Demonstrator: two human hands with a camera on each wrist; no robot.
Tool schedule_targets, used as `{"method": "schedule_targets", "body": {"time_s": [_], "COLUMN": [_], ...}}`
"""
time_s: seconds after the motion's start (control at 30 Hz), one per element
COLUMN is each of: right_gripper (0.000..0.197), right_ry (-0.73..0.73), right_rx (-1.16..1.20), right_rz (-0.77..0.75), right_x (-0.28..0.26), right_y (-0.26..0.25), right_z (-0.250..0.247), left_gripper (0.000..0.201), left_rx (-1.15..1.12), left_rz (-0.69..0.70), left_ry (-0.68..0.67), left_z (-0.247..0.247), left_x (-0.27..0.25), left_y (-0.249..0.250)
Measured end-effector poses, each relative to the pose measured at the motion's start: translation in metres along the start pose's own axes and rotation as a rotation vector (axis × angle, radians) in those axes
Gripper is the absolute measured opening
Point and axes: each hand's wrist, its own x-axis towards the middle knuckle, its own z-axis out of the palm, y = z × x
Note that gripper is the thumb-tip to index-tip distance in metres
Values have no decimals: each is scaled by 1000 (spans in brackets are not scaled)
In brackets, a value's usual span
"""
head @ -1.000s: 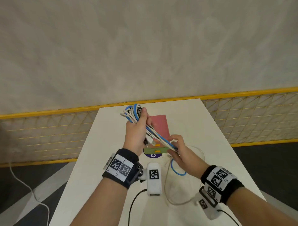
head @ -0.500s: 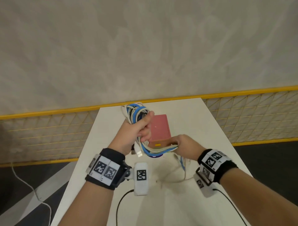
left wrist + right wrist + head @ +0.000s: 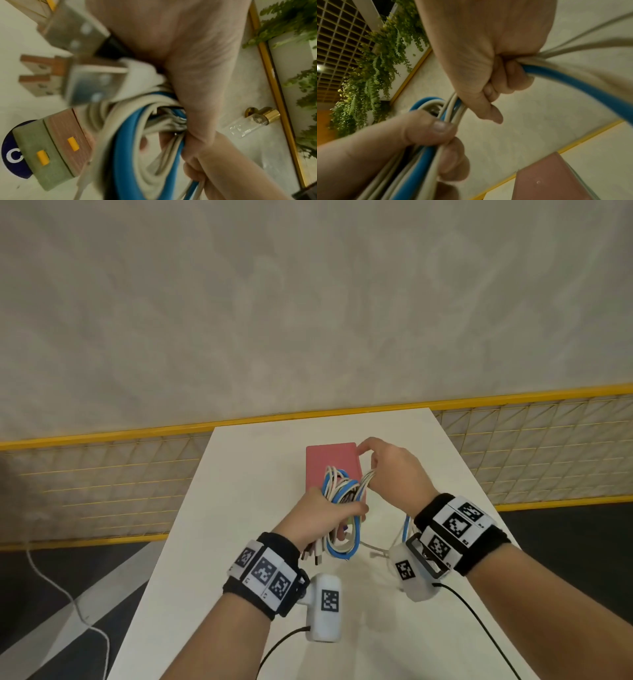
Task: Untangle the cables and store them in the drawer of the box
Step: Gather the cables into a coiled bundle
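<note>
Left hand [image 3: 320,513] grip wraps the bundle of white and blue cables [image 3: 342,491] above the desk [image 3: 239,508], over the pink box [image 3: 330,455]. Right hand [image 3: 394,474] grip pinches several strands from the same bundle; loose ends trail on the desk.

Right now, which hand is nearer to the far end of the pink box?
Right. The right hand reaches a finger to the far right corner of the pink box while gripping cable strands. The left hand holds the cable bundle over its near end.
</note>
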Motion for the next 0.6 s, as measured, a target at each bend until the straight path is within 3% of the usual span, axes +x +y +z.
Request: {"method": "schedule_targets", "body": {"time_s": [0.17,0.3,0.33,0.47,0.53,0.6], "right_gripper": [4,11,12,13,11,29], "right_ry": [-91,-251,-246,-116,-149,-225], "right_rx": [383,614,640,455,286,124], "right_rz": [-24,25,21,-61,-112,-166], "right_x": [-12,-34,-39,-42,-41,-42], "right_y": [11,26,26,5,-6,-12], "right_z": [-13,-11,-8,2,7,15], "left_gripper": [19,25,29,51,61,74], "left_rx": [-57,-444,-447,-169,-200,-272], "left_rz": [39,123,142,80,49,43], "left_ry": [76,52,65,218,196,146], "left_z": [-14,-24,-23,-10,-1,6], "left_x": [1,2,2,5,5,6], "left_y": [3,4,5,5,3,3]}}
